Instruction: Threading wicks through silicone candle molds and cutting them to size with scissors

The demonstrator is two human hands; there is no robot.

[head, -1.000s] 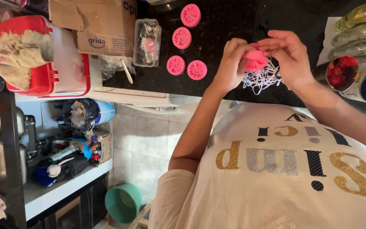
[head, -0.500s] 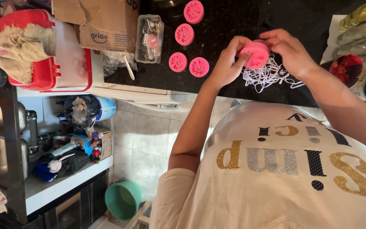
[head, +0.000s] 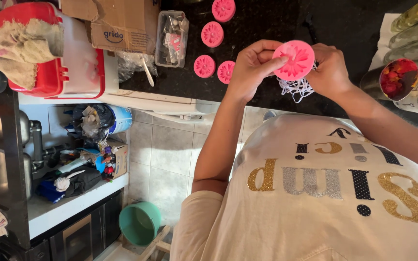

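Both my hands hold one round pink silicone mould [head: 294,59] with a flower pattern, its patterned face turned up towards me. My left hand [head: 251,67] pinches its left edge with thumb and fingers. On the other side, my right hand [head: 331,71] grips its right edge. White lacy threads [head: 296,89] hang just under the mould, between the hands. Several more pink moulds [head: 212,34] lie on the black counter [head: 267,19] to the left of my hands; the nearest one [head: 226,71] is close to my left wrist.
A clear plastic box [head: 171,38] of small items, a cardboard box [head: 117,24] and a red-and-white container [head: 73,63] with a cloth [head: 25,48] on it stand at the left. Open tins [head: 397,77] stand at the right. A green bucket [head: 139,222] is on the tiled floor.
The mould has been turned so its flower face shows fully. The white threads, pressed against it before, now hang below it.
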